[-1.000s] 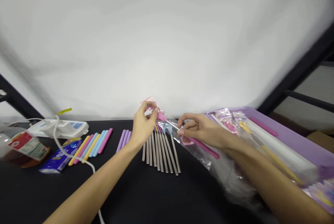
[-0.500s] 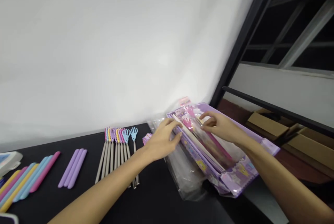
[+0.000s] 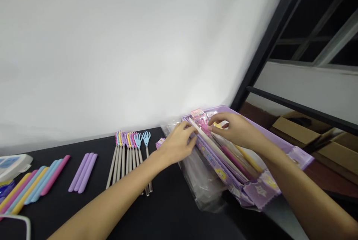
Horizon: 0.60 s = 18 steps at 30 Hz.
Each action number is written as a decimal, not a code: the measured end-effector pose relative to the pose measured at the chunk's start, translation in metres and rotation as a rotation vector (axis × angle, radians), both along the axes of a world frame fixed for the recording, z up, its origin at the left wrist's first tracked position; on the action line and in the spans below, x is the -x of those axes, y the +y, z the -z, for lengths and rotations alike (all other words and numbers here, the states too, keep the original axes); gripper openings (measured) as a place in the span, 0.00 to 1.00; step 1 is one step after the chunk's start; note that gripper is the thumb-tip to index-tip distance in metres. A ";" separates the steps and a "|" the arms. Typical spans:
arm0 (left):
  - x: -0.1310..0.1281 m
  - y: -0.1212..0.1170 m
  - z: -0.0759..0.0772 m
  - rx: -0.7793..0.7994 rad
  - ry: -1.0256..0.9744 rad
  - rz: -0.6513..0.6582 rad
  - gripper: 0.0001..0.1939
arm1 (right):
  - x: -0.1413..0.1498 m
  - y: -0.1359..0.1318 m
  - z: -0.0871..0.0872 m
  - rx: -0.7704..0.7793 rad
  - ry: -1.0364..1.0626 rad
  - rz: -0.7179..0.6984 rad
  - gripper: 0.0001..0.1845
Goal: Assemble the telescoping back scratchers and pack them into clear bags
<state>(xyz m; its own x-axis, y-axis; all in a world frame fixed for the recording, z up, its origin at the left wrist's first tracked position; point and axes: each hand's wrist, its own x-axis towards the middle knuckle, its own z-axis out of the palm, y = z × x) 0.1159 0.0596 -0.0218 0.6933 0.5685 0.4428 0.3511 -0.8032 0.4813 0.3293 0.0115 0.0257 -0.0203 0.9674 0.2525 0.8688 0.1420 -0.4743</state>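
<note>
On the right, my right hand (image 3: pixel 233 128) reaches into a purple display box (image 3: pixel 251 128). Its thumb and fingertips pinch the head end of a pink back scratcher (image 3: pixel 206 127) in a clear sleeve, lying among other packed ones. My left hand (image 3: pixel 179 143) rests at the box's left rim, thumb and fingers apart, holding nothing. Clear plastic sleeves (image 3: pixel 203 188) lie beneath that hand, beside the box. To the left, several back scratchers (image 3: pixel 125 161) with metal rods and coloured claw heads lie in a row; my left forearm hides some rod ends.
Three purple handle tubes (image 3: pixel 83 173) and several coloured tubes (image 3: pixel 36 184) lie on the black table (image 3: pixel 167 214). A white power strip (image 3: pixel 13 167) is at the far left. A black frame post (image 3: pixel 260 57) rises behind the box, with cardboard boxes (image 3: pixel 296 130) beyond.
The view has swung right. Both hands have moved from over the row of back scratchers to the purple box. The bagged pink back scratcher now lies in it, shifted slightly within the last half second.
</note>
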 end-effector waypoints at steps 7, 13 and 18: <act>0.074 0.014 -0.010 -0.047 0.307 -0.309 0.10 | 0.086 0.014 -0.015 0.106 0.026 -0.115 0.08; 0.130 0.005 -0.004 -0.034 0.390 -0.395 0.11 | 0.130 0.033 0.015 0.265 -0.356 -0.344 0.27; 0.149 -0.005 -0.001 -0.026 0.382 -0.387 0.12 | 0.147 0.043 0.015 0.303 -0.634 -0.473 0.40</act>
